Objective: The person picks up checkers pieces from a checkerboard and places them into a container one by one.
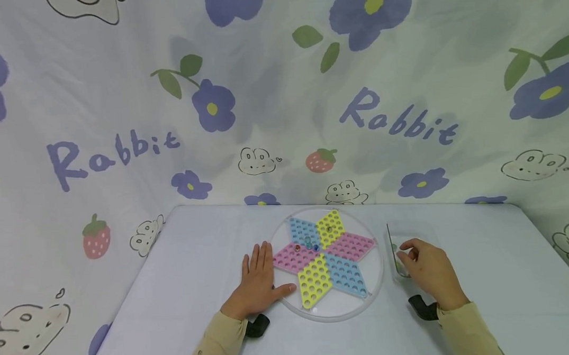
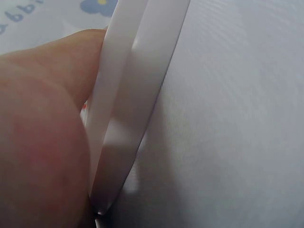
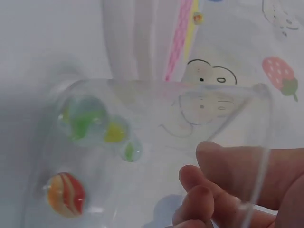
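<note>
- We see the round game board (image 1: 331, 318) in the middle of the bench, with a six-pointed star (image 1: 323, 255) in blue, yellow and pink, full of small holes.
- On its far and left part sit a few marbles (image 1: 316, 247): a reddish one, a blue one, some pale ones and another in the far yellow point.
- As we judge it, filling the board is at an early stage: we make out about five marbles placed, while most holes are bare.
- Right of the board stands a clear container (image 1: 390, 241); through its wall we count at least four glass marbles (image 3: 85, 116), green, yellow and orange-striped, apparently yet to be placed.
- The right hand (image 1: 429, 266) is at this container, fingers bent with the thumb close to them; we cannot tell whether it pinches anything.
- The left hand (image 1: 256, 284) lies with straight fingers at the board's left rim, thumb against it, grasping nothing that we see.
- Both wrists carry black devices (image 1: 422, 307).
- Beyond the white-covered bench (image 1: 184, 288), the backdrop cloth (image 1: 272, 104) reads "Rabbit" twice; lettering on the left sleeve (image 1: 215, 342) is too small for us to read. We find no brand.
</note>
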A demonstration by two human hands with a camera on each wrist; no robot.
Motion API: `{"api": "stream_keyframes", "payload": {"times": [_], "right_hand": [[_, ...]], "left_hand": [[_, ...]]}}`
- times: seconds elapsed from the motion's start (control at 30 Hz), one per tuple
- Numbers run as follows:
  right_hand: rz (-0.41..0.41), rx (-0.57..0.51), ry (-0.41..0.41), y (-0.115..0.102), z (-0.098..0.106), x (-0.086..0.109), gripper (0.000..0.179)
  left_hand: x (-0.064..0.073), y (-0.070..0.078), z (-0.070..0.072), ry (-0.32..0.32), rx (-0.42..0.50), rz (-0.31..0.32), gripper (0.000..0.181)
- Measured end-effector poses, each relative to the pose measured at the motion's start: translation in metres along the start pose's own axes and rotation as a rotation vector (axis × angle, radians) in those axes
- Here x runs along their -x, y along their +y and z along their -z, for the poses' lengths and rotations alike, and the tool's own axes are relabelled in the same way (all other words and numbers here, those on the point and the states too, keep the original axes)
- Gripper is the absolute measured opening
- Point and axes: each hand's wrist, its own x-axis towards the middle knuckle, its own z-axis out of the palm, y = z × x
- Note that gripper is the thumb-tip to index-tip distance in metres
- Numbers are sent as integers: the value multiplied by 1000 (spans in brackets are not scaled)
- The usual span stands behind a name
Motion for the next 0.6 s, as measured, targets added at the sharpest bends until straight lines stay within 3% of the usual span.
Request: {"api": "stream_keyframes", "payload": {"times": [0.6], "right_hand": [[48,-54,88,-31,-4,-5,20]], "left_hand": [[0,-1,0,-5,-9,6,113]]}}
